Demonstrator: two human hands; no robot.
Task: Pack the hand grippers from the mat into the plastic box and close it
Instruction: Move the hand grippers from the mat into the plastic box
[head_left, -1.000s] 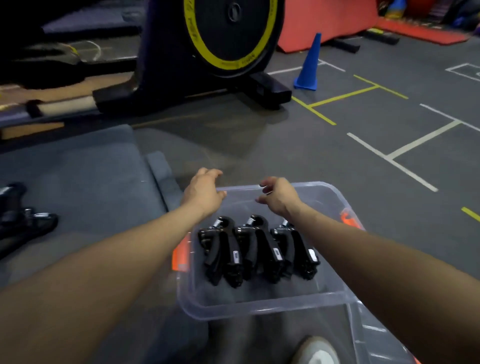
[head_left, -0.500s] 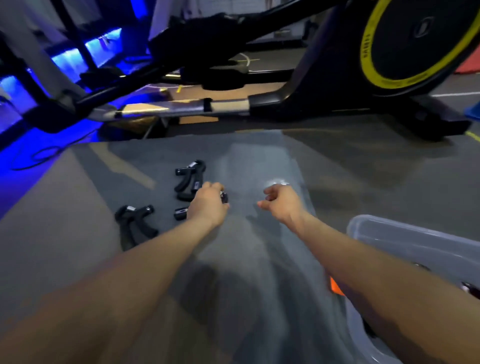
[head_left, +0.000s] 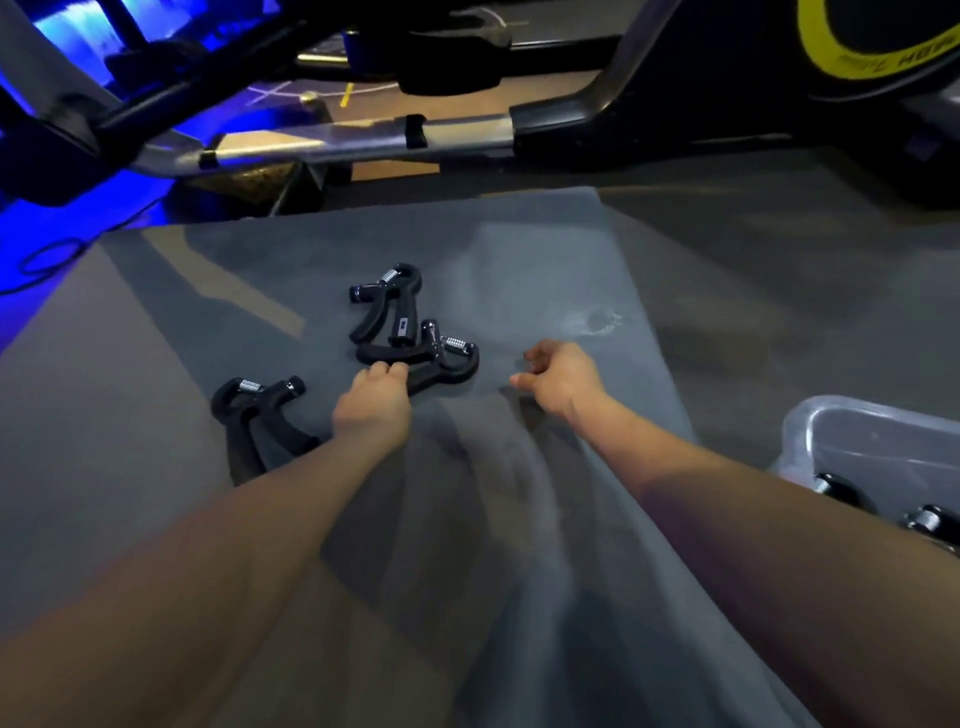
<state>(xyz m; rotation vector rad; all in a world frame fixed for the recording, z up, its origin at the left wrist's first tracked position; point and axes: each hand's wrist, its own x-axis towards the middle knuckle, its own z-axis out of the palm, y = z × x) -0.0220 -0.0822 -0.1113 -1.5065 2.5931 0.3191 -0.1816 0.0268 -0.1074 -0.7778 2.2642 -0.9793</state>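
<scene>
Middle hand gripper (head_left: 421, 358) flat, handles left, under left hand (head_left: 373, 410).

Both hands off plastic box (head_left: 878, 436), over mat; left hand (head_left: 373, 405) now on middle hand gripper (head_left: 422, 364).

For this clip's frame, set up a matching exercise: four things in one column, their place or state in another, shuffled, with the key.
Things:
1. left hand
2. right hand
3. far hand gripper
4. plastic box

Places or states:
A. at the right edge of the view, hand grippers inside
B. fingers on the middle hand gripper on the mat
C. lies untouched, farthest up the mat
D. loosely curled over the mat, holding nothing

Pairs: 1-B, 2-D, 3-C, 4-A
</scene>
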